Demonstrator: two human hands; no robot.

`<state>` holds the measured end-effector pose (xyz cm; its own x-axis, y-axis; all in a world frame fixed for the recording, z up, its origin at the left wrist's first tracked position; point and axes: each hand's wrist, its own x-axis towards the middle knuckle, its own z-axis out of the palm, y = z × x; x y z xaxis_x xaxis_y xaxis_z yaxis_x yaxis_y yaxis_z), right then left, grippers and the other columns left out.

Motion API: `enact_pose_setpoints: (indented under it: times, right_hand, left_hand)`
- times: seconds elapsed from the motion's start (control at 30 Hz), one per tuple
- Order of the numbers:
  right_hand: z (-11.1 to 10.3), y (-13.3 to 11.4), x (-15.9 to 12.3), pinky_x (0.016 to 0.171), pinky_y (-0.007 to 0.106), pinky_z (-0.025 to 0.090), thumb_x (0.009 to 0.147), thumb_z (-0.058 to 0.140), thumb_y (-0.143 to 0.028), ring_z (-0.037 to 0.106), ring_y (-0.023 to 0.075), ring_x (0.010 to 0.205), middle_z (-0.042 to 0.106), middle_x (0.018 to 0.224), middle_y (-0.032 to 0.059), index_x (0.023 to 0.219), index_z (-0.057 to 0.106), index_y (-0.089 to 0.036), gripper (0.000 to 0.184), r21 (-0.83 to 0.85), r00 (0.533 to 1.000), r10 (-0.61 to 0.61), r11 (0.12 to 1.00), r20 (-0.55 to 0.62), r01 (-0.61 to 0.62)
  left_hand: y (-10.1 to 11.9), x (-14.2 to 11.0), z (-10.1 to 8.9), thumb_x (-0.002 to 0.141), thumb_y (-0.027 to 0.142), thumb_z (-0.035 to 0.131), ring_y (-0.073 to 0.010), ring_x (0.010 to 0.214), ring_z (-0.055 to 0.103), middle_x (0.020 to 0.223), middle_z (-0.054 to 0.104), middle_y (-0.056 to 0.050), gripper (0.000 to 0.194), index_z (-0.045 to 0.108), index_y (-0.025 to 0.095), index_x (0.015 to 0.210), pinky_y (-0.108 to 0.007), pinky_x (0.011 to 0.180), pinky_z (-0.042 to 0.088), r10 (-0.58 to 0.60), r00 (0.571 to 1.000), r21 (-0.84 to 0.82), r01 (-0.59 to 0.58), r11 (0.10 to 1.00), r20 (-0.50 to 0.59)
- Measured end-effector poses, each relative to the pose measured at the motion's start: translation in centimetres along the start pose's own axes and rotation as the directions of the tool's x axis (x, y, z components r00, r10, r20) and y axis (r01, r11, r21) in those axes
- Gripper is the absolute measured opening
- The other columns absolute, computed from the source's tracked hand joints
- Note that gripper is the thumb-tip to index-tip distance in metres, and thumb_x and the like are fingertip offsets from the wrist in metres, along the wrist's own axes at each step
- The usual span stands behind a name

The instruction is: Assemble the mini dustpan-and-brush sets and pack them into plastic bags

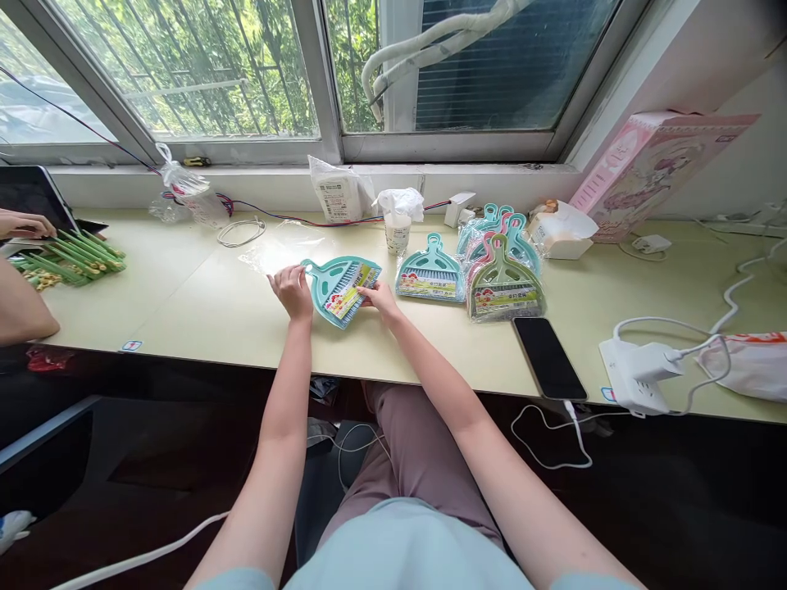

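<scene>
We have a teal dustpan (324, 283) in both hands, held at the near part of the bench (184, 315), tilted with its handle toward the upper left. Our left hand (290, 291) has its fingers closed on the handle end. Our right hand (382, 301) pinches the right side, fingers clamped there, thumb at the printed label (345, 301). A blue-bristled brush (362, 274) sits in the pan.

Clear plastic wrap (286, 244) lies just behind. To the right we count a second teal dustpan (432, 274), wrapped, then a green dustpan (506, 287) at the front of a wrapped pile, teal and pink showing behind. Paper cup (397, 233) with white tissue behind the second set; tissue box (562, 233) beside the pile. Phone (549, 358) at the bench edge, cable plugged in; white power strip (633, 381) farther right. Far left, a co-worker's hand (25, 224) is at a bundle of green stalks (77, 258).
</scene>
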<state>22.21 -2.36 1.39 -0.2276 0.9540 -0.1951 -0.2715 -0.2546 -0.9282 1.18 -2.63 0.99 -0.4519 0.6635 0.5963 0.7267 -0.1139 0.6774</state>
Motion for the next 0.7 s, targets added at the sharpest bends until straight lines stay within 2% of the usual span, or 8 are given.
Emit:
enact_pose_setpoints:
  times: [0.1,0.17,0.3,0.37,0.57,0.63,0.7]
  right_hand:
    - [-0.1,0.3,0.4,0.078,0.037,0.067,0.085,0.071,-0.008,0.073,0.0158,0.068,0.075,0.079,0.0033,0.084,0.065,-0.014,0.009,0.031,0.997,-0.004,1.000,-0.079,0.007]
    - [-0.2,0.4,0.7,0.080,0.039,0.067,0.086,0.070,-0.008,0.073,0.0162,0.069,0.075,0.079,0.0032,0.083,0.065,-0.015,0.009,0.042,0.993,-0.003,0.999,-0.122,0.008]
    - [-0.5,0.6,1.2,0.083,0.042,0.067,0.083,0.075,-0.009,0.074,0.0177,0.073,0.076,0.081,0.0037,0.083,0.066,-0.015,0.010,0.046,0.992,-0.018,0.999,-0.121,0.024]
    - [-0.6,0.6,1.3,0.084,0.043,0.067,0.081,0.078,-0.011,0.075,0.0184,0.074,0.077,0.081,0.0040,0.083,0.067,-0.015,0.012,0.060,0.996,-0.038,0.997,-0.087,0.043]
    - [-0.7,0.4,1.2,0.085,0.044,0.067,0.074,0.087,-0.021,0.075,0.0191,0.077,0.078,0.084,0.0042,0.085,0.069,-0.015,0.022,0.089,0.993,-0.115,0.990,0.018,0.113]
    - [-0.7,0.3,1.3,0.085,0.044,0.067,0.074,0.087,-0.022,0.075,0.0200,0.080,0.078,0.086,0.0047,0.084,0.068,-0.016,0.022,0.098,0.993,-0.115,0.989,-0.005,0.115]
    - [-0.8,0.3,1.3,0.086,0.045,0.067,0.076,0.085,-0.019,0.075,0.0204,0.081,0.078,0.087,0.0052,0.084,0.068,-0.015,0.019,0.109,0.993,-0.109,0.988,-0.046,0.113]
  left_hand:
    - [0.3,-0.1,0.1,0.096,0.021,0.058,-0.0295,0.133,0.049,0.120,0.068,-0.010,0.015,0.072,0.024,0.093,-0.061,0.125,-0.004,0.102,0.994,-0.038,-0.100,0.994,0.045]
    - [0.6,-0.3,0.2,0.095,0.019,0.061,-0.0300,0.140,0.043,0.124,0.067,-0.010,0.013,0.073,0.024,0.091,-0.062,0.123,-0.009,0.153,0.986,-0.052,-0.150,0.987,0.060]
    - [1.4,-0.4,0.3,0.091,0.016,0.065,-0.0319,0.149,0.032,0.132,0.063,-0.010,0.012,0.073,0.023,0.086,-0.066,0.120,-0.011,0.169,0.982,-0.085,-0.162,0.983,0.081]
    - [1.7,-0.3,0.2,0.090,0.016,0.065,-0.0327,0.150,0.031,0.134,0.062,-0.010,0.012,0.072,0.024,0.084,-0.068,0.120,-0.009,0.137,0.988,-0.097,-0.130,0.987,0.068]
    - [1.8,0.2,-0.5,0.095,0.020,0.058,-0.0325,0.149,0.034,0.135,0.060,-0.011,0.014,0.070,0.023,0.089,-0.069,0.121,0.005,0.003,0.996,-0.141,-0.015,0.990,-0.086]
    - [1.6,0.3,-0.5,0.094,0.020,0.058,-0.0318,0.147,0.037,0.133,0.062,-0.011,0.014,0.071,0.023,0.089,-0.066,0.121,0.009,0.040,0.996,-0.148,-0.051,0.988,-0.076]
    - [1.6,0.3,-0.3,0.093,0.020,0.061,-0.0309,0.143,0.043,0.127,0.065,-0.009,0.012,0.071,0.024,0.087,-0.061,0.121,0.017,0.133,0.991,-0.158,-0.136,0.978,-0.024]
